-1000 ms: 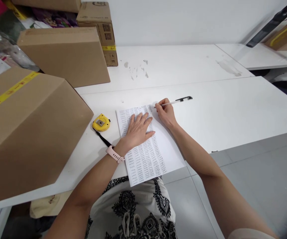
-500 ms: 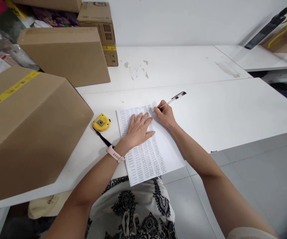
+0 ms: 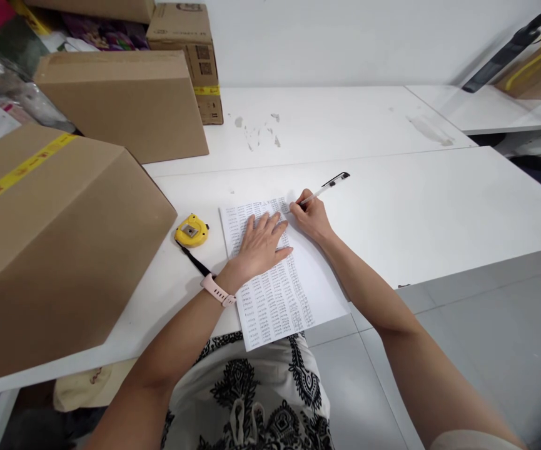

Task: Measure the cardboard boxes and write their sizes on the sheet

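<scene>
Now | right hand (image 3: 311,215) grip pinches pen (image 3: 326,185), steeper than before | left hand (image 3: 258,244) open flat on sheet (image 3: 289,300)

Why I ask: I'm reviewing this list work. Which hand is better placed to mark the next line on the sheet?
Right, probably: the right hand grips the pen, tip on the sheet near its top; the left hand lies flat on it, pinning it.
</scene>
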`<state>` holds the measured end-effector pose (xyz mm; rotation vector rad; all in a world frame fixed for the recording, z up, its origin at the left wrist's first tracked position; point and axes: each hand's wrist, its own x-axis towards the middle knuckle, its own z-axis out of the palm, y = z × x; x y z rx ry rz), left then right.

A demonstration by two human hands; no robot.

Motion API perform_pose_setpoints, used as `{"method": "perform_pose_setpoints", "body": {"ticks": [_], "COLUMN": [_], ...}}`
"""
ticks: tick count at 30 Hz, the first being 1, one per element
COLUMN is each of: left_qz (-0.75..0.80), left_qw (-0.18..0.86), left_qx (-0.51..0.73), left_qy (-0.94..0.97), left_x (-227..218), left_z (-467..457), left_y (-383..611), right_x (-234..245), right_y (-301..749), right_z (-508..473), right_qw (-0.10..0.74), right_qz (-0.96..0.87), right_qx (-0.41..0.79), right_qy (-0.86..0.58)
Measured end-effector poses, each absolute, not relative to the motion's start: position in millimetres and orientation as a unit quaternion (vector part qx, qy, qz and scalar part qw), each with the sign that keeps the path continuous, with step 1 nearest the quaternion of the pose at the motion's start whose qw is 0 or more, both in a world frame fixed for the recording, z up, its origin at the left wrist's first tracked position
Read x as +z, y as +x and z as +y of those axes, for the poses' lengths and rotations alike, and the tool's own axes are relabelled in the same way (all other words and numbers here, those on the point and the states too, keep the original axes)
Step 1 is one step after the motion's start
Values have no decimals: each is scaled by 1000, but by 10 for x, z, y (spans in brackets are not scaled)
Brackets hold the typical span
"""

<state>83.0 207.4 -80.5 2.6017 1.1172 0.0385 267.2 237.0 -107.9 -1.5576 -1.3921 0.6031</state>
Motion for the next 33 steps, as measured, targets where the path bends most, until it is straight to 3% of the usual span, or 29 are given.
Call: {"method": "perform_pose_setpoints", "body": {"ticks": [33], "left_qz": [392], "left_qw": [153], "left_qx": [12], "left_qy": [907], "left_x": [-809], "left_z": [2080], "left_y": [828], "right_x": [-1100], "right_y": [2677], "right_z": [2382], "right_qw": [470], "right_qz": [-558], "right_qx": [255], "right_qy": [-634]}}
